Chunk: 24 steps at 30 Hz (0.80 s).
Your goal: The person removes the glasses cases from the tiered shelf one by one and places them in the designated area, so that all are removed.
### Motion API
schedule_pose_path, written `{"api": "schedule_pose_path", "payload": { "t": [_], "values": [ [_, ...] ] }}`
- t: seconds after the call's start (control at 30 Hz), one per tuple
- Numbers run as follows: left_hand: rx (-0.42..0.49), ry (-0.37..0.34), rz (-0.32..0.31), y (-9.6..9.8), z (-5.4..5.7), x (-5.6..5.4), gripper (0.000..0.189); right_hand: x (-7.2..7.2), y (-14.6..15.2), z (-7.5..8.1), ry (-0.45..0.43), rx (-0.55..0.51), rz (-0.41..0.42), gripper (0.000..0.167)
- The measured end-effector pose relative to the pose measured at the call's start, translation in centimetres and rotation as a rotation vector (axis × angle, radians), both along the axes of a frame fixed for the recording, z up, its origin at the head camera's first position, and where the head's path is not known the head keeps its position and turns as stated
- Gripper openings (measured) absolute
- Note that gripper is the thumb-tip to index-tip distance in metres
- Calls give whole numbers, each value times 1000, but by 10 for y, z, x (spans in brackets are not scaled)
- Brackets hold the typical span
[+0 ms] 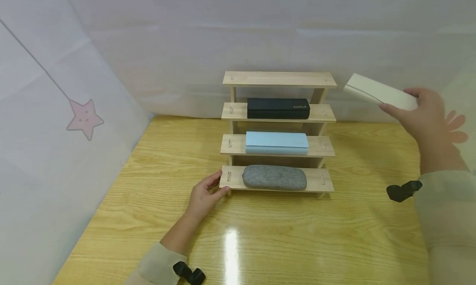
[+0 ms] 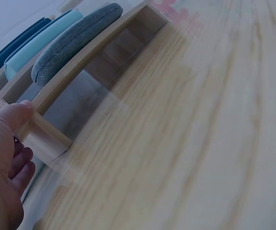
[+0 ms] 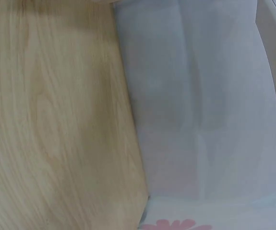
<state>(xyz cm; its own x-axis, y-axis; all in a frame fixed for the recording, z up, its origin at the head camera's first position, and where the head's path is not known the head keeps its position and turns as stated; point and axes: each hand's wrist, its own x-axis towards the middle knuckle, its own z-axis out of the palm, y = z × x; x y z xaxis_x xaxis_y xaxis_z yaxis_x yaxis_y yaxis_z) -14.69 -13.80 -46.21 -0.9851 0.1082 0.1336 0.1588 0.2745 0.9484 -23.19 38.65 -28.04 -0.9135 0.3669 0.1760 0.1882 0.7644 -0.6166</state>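
Note:
A wooden four-tier display rack (image 1: 279,78) stands on the table. My left hand (image 1: 202,196) grips the left end of its lowest tier, thumb at the front edge; the left wrist view shows the thumb (image 2: 20,112) against the wood. Out to the right, my right hand (image 1: 427,111) holds a white glasses case (image 1: 383,91) by one end, raised beside the top tier. A grey fabric glasses case (image 1: 275,177) lies on the lowest tier, a light blue case (image 1: 277,142) above it, and a black case (image 1: 278,108) on the third. The top tier is bare.
The wood-grain table (image 1: 160,153) spreads around the rack. Pale cloth walls (image 1: 186,49) rise behind and at the sides, with a pink star (image 1: 85,117) printed on the left one. Light glares off the table (image 1: 231,252) in front.

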Motion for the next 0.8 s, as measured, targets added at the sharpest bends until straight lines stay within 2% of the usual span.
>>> {"api": "schedule_pose_path", "payload": {
  "t": [0.4,0.6,0.8],
  "values": [
    [-5,-8,0,0,0,1,59,12,18,-25,-53,-10,-36,94],
    [-15,-17,-3,0,0,1,60,17,24,-46,-28,16,-56,90],
    [-16,-9,-9,-1,0,0,60,22,28,-64,-34,-38,-48,92]
  ]
}}
